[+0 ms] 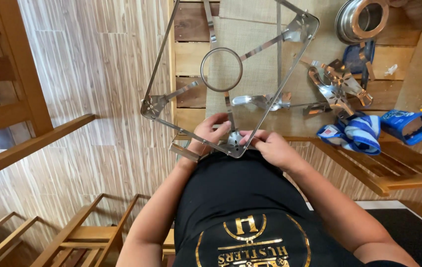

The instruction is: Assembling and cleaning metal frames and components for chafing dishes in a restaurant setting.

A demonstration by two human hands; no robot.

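- the left hand (210, 132) pinched the near corner of a square steel frame (290, 74) at the table's (191, 59) front edge.
- the right hand (269, 146) gripped that corner too; ring and arms looked fitted.
- loose brackets (337, 86) lay unmounted right.

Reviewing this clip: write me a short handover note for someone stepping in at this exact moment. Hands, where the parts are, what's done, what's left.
Left hand: fingers pinch the near corner of the metal frame.
Right hand: fingertips on that same corner, beside the left.
Frame: square, with a centre ring joined by arms to the corners; it is held tilted over the table edge.
On the table: loose metal brackets, a steel bowl, blue packaging.
Done: ring and arms appear attached.
Left: seemingly the near corner joint; the loose brackets are unused.
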